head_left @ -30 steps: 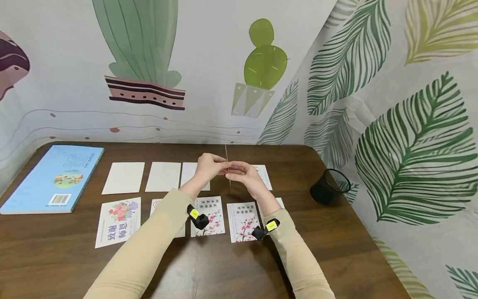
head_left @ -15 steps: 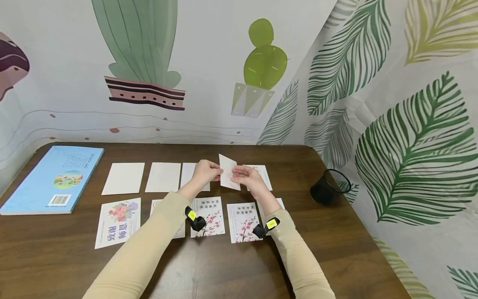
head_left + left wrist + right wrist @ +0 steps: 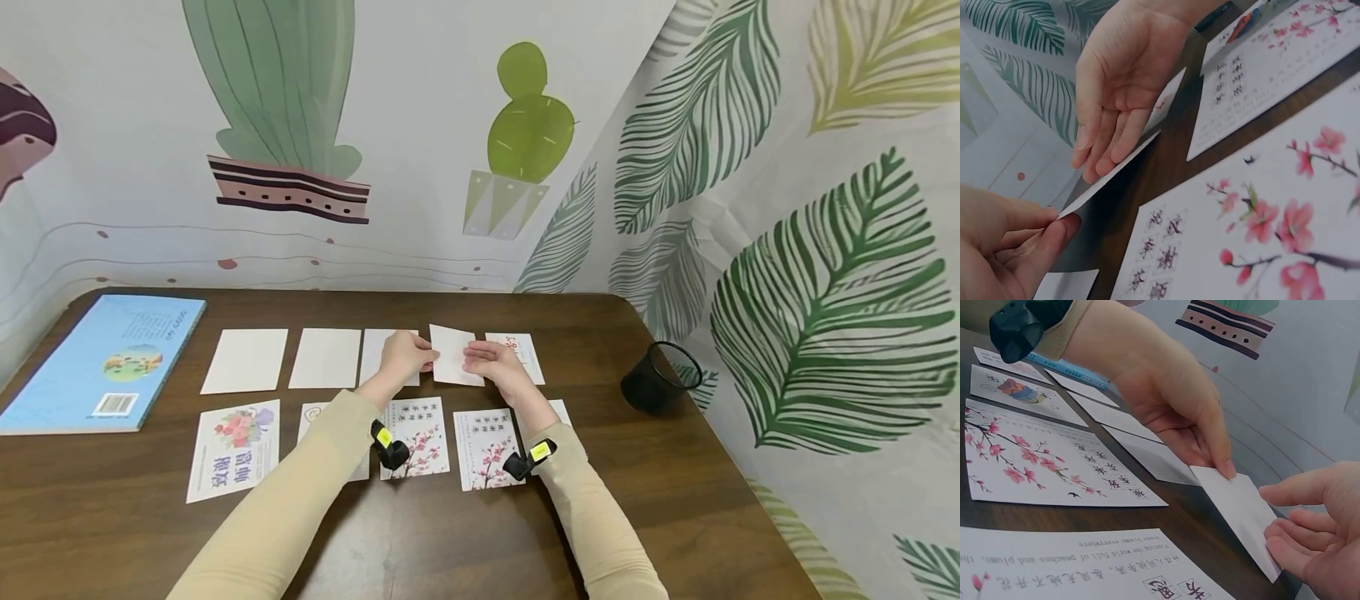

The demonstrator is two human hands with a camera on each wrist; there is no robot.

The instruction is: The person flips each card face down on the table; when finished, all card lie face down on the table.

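Observation:
A blank white card [image 3: 453,357] is tilted low over the table's back middle, between my two hands. My left hand [image 3: 403,357] pinches its left edge between thumb and fingers. At the opposite edge is my right hand [image 3: 501,367], its fingers nearly straight and right against the card in the right wrist view. Nearer me lie two cards with pink blossom branches, one left [image 3: 416,442] and one right [image 3: 487,450]. A white card [image 3: 372,354] lies partly hidden behind my left hand, and a card with red writing [image 3: 525,354] is beyond my right hand.
Two white cards, one left [image 3: 243,360] and one right [image 3: 325,358], continue the back row. A flower bouquet card [image 3: 232,450] lies front left; sleeves cover parts of other cards. A blue book [image 3: 105,367] lies far left, and a black mesh cup [image 3: 652,383] stands right.
The card was edge-on and upright between both hands; it has since turned its blank face toward me and come down toward the table. Both hands have lowered with it.

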